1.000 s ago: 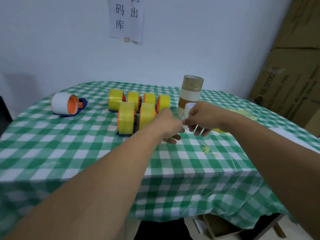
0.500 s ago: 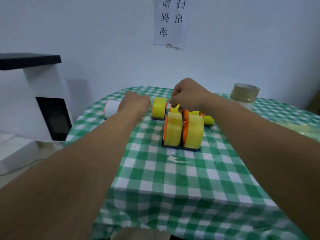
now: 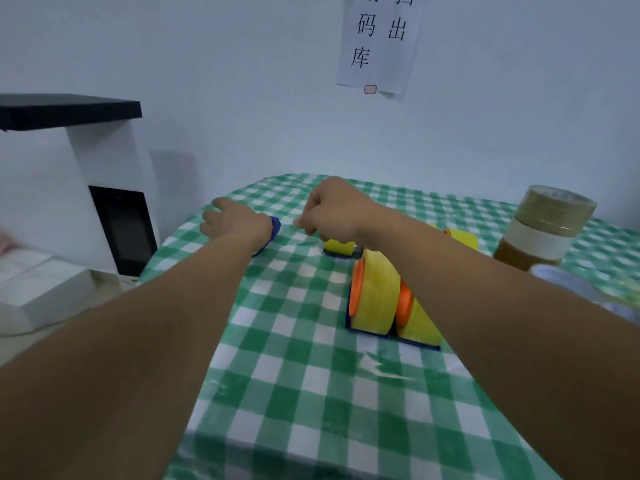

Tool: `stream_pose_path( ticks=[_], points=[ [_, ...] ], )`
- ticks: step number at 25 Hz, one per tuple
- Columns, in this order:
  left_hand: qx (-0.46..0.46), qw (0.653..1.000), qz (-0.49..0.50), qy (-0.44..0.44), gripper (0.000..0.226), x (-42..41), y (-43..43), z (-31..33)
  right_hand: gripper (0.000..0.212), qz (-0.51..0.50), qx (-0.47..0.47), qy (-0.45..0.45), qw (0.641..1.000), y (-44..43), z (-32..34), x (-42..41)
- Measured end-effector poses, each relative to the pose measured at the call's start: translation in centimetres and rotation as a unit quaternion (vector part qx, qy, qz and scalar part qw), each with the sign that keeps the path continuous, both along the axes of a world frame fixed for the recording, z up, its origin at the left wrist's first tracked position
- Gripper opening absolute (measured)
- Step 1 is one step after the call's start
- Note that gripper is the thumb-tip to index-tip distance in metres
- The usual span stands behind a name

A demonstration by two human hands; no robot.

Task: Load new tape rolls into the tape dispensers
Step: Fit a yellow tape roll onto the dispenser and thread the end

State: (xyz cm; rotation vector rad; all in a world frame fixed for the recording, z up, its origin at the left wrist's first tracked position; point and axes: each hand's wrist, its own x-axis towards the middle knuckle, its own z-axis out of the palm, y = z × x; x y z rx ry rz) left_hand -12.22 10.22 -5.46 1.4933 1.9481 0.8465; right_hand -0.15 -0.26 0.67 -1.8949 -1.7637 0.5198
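At least three blue-based dispensers (image 3: 367, 332) with yellow tape rolls (image 3: 375, 296) stood loaded mid-table; a stack of brown tape rolls (image 3: 550, 230) stood unloaded at right. The left hand (image 3: 235, 225) lay over a blue plastic dispenser (image 3: 274, 226) close to the green-and-white checked tablecloth's (image 3: 294, 393) left edge, grip indeterminable. The right hand (image 3: 332, 209) hovered beside it, curled, contents indiscernible. The near cloth offered open room

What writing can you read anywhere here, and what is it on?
"码" over "库": left column of the paper sign on the wall.
"出": right column of the same sign.
The characters above both columns are cut off by the picture's top edge, so they are unreadable.
Red mark at the sign's bottom edge: too small to read.
Tape rolls, dispensers, white machine: no readable text.
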Motion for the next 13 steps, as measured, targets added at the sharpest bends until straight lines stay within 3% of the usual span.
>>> stream_pose_path(
  ticks=[3,9,13],
  points=[
    [-0.006,1.000,0.015,-0.001,0.095,0.4,1.4,-1.0,0.019,0.016,-0.004,0.007,1.000,0.7,-0.2,0.3],
    [0.022,0.999,0.008,0.023,0.064,0.1,1.2,-1.6,0.021,0.025,-0.022,0.005,0.999,0.2,-0.5,0.8],
    [0.079,0.995,0.006,-0.066,0.069,-0.4,-0.5,0.4,0.020,0.005,-0.012,0.022,1.000,-1.3,0.5,1.0]
  ],
)
